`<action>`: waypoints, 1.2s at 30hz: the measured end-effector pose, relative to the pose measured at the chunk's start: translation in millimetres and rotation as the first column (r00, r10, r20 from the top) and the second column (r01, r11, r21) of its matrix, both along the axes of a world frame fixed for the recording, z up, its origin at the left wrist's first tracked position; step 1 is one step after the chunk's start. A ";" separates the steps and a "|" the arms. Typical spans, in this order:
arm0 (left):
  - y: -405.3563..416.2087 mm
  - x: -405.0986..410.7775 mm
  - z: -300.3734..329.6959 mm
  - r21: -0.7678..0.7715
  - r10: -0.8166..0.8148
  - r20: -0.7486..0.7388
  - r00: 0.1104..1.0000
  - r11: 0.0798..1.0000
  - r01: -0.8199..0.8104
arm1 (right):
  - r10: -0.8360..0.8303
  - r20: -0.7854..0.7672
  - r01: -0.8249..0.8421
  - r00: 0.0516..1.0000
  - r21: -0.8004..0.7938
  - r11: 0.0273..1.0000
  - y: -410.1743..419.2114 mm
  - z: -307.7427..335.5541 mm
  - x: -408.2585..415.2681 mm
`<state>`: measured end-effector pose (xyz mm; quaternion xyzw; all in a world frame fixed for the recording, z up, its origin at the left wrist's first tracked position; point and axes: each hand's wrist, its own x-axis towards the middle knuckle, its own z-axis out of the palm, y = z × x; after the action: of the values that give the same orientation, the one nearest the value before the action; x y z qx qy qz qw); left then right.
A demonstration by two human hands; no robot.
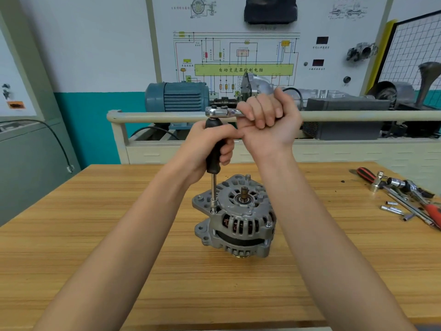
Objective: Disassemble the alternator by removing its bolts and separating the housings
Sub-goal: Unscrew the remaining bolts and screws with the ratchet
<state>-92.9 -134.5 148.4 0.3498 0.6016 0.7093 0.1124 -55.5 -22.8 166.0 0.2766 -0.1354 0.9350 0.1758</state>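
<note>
Head view: the alternator (235,217) stands shaft-up near the middle of the counter (95,235). Left hand (210,149) has its fingers wrapped round the black driver handle (214,149), whose socket sits on a bolt (213,211) at the housing's left ear. Right hand (265,120) grips the ratchet (222,112) on top of it, fingers curled tight. Spare sockets (391,209) lie far right. Cast metal, likely heavy and rigid; best held by the finned housing or mounting ears, away from the shaft
</note>
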 end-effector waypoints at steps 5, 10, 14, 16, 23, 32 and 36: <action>4.7 1.9 2.3 0.001 -0.060 0.071 0.996 0.998 0.060 | 0.028 0.033 -0.025 0.999 -0.091 0.996 1.3 1.2 -4.9; 12.9 7.5 -0.3 0.045 0.213 0.054 0.975 0.975 -0.216 | -0.294 -0.142 0.314 0.945 0.142 0.939 -16.9 -6.7 14.7; 22.6 13.1 -1.6 0.110 0.433 0.024 0.901 0.895 -0.432 | -0.680 -0.414 0.793 0.605 0.244 0.558 -44.0 -17.4 23.4; 22.4 16.6 -0.9 0.109 0.432 -0.009 0.902 0.897 -0.429 | -0.728 -0.484 0.874 0.486 0.267 0.406 -53.4 -20.4 24.4; 3.6 -5.7 -3.9 0.097 0.137 -0.010 0.991 0.986 -0.136 | -0.331 -0.216 0.380 0.919 0.249 0.891 -16.8 -2.8 9.7; 3.0 -9.2 -6.2 0.001 -0.073 0.092 0.993 0.997 0.073 | -0.017 0.035 0.018 0.999 -0.038 0.999 0.2 1.3 -8.5; 11.5 -0.3 -7.7 0.043 0.159 0.061 0.985 0.986 -0.162 | -0.342 -0.168 0.370 0.925 0.190 0.909 -19.5 -6.3 12.4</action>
<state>-93.2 -123.0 140.7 0.2820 0.6072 0.7401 0.0637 -43.1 -42.3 159.7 0.3254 -0.2738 0.8464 0.3205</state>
